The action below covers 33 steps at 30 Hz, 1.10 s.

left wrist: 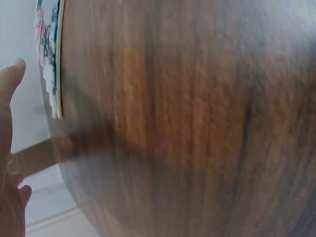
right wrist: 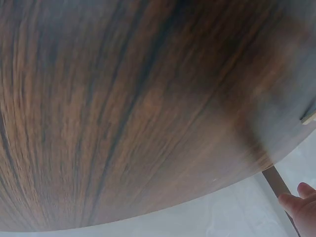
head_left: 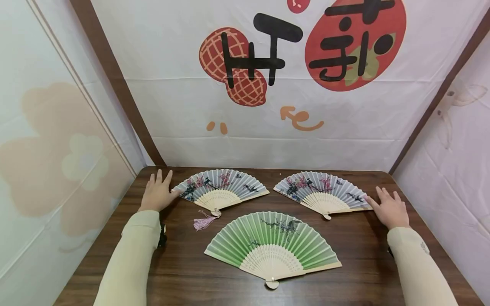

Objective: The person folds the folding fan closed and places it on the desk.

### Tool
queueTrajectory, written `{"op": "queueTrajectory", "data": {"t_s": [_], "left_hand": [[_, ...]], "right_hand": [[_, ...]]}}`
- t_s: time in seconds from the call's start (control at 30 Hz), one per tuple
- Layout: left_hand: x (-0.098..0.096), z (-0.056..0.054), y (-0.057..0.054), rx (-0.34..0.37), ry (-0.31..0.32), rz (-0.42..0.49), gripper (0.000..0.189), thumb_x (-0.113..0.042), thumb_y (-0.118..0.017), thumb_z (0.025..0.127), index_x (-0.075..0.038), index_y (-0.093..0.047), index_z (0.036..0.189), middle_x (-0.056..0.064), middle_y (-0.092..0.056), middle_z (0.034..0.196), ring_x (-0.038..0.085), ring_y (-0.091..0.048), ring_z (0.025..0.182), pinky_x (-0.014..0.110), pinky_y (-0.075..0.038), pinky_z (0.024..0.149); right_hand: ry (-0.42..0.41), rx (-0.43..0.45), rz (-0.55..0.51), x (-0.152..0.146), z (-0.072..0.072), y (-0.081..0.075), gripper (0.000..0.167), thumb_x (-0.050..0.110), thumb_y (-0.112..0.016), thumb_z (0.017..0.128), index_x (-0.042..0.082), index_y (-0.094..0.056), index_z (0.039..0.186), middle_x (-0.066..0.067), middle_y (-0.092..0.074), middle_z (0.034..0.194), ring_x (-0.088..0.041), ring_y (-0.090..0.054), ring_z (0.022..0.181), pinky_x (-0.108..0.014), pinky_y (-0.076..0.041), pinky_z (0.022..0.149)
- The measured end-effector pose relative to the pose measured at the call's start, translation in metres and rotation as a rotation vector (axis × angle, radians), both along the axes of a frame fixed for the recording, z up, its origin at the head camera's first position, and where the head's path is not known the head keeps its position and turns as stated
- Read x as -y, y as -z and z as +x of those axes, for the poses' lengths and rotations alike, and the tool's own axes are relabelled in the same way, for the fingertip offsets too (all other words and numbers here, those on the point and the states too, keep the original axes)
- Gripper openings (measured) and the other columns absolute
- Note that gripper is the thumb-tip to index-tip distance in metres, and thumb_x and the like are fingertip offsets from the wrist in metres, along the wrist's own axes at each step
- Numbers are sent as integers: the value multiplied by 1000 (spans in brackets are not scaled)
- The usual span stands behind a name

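Three spread folding fans lie on the dark wooden table. The back left one, a pale grey flowered fan, has a pink tassel at its pivot. My left hand is beside its left end, fingers extended, the thumb close to its edge. Its matching flowered fan is at the back right. My right hand is at that fan's right tip, fingers spread; whether it touches is hard to tell. Nearer me, between both arms, lies a green fan with a dark branch pattern. Neither hand holds anything.
The brown table has rounded back corners. A white printed cloth wall rises right behind it, and further cloth panels stand along both sides.
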<state>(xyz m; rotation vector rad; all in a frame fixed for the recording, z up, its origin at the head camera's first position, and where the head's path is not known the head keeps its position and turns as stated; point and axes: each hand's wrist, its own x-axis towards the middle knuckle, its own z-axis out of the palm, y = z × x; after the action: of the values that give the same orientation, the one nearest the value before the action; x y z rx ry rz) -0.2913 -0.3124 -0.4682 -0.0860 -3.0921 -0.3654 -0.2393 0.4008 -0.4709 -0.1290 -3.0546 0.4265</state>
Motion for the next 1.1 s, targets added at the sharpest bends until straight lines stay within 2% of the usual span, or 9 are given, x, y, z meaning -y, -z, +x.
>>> {"op": "queueTrajectory", "data": {"t_s": [0.27, 0.53, 0.8, 0.97, 1.1], "left_hand": [[-18, -6, -7, -4, 24, 43, 89, -45, -60, 96, -1, -14, 158, 39, -3, 159, 61, -6, 144, 70, -13, 119], [-43, -9, -14, -22, 84, 34, 87, -44, -61, 97, 0, -16, 158, 38, -15, 158, 58, -15, 144, 65, -15, 122], [-65, -13, -16, 1, 132, 36, 83, -43, -62, 97, -1, -22, 157, 35, -20, 158, 52, -22, 145, 62, -22, 122], [-78, -15, -19, -5, 131, 75, 84, -44, -64, 96, -1, -25, 156, 32, -23, 159, 50, -25, 145, 63, -28, 119], [-85, -17, -19, 0, 134, 91, 83, -44, -64, 95, -4, -25, 157, 30, -24, 160, 50, -27, 145, 64, -29, 118]], "right_hand": [[-6, 11, -30, 3, 1, 1, 84, 60, -31, 104, -9, -25, 151, -41, -27, 150, -65, -15, 137, -81, -18, 108], [-17, 33, -80, 7, 3, 1, 82, 57, -29, 105, -10, -25, 150, -42, -24, 151, -65, -12, 139, -76, -14, 113], [-44, 20, -75, 14, 4, 2, 80, 54, -31, 106, -13, -27, 149, -42, -26, 150, -63, -14, 139, -72, -14, 116], [8, 17, -84, 17, 5, 3, 82, 57, -30, 105, -12, -26, 150, -41, -24, 151, -64, -15, 138, -75, -19, 113], [32, 52, -110, 19, 5, 2, 85, 60, -28, 104, -9, -24, 151, -39, -21, 154, -65, -10, 139, -79, -20, 109]]}}
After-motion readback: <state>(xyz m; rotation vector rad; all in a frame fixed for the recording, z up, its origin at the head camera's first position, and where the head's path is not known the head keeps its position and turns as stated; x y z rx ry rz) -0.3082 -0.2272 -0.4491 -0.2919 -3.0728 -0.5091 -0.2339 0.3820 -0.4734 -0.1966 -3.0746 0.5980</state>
